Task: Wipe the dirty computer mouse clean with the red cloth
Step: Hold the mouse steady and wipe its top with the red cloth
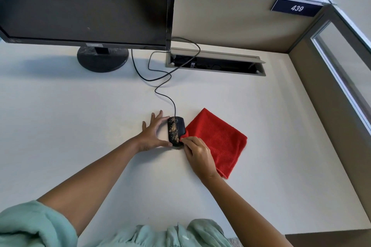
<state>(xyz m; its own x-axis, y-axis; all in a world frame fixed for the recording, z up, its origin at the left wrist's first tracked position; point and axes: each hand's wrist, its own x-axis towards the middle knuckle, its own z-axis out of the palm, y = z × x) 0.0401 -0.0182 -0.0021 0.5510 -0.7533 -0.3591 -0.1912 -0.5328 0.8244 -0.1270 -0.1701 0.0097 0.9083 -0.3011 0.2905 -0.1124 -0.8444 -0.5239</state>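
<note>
Two hands: both are seen at work on a white desk (pixel 80 126), in front of a dark monitor (pixel 84 4).
Mouse: a black wired mouse (pixel 176 131) is set mid-desk, its left half speckled with tan grit, its cable (pixel 160 86) trailing back to a desk slot (pixel 215 62).
Left hand: the left hand (pixel 151 133) is spread wide, thumb and fingertips braced against the mouse's left side; nothing is gripped.
Right hand: the right hand (pixel 197 155) is closed in a pinch on the near corner of the red cloth (pixel 216 139), at the mouse's right edge.
Progress: wiping is judged barely begun.
Risk: grit could be swept onto the desk, or the mouse shoved sideways and its cable tugged, if the brace slips.
</note>
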